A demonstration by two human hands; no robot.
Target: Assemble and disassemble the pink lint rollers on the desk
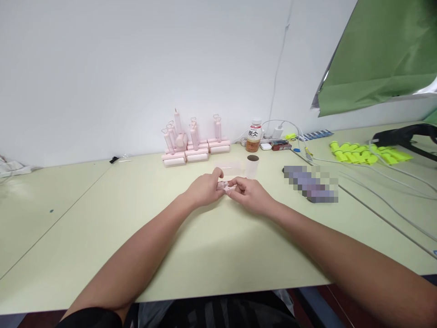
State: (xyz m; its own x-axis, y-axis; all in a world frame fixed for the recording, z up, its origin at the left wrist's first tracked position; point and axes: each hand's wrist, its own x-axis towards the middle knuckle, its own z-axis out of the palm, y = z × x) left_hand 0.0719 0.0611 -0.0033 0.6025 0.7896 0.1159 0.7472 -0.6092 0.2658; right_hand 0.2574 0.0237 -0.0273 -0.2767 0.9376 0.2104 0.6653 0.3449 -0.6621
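Observation:
Between my two hands, just above or on the pale table [218, 255], is a small pale pink part [225, 186], mostly covered by fingers. My left hand [205, 189] closes on its left end, with the index finger raised and bent. On the other end, my right hand [251, 195] pinches it between thumb and fingers. Right behind the hands lies a translucent pinkish cover [229, 168]. A white paper roll [251, 168] with a brown core stands upright beside that cover. Several pink lint rollers [196, 152] stand in a group near the wall, handles up.
A white-capped bottle [253, 136] stands by the wall, near a small red box [281, 145] and a white charger [278, 132]. A blurred-out phone-like object [309, 184] lies to the right. Farther right are yellow-green pieces [365, 152], white cables [382, 176] and a black strap-like object [406, 136].

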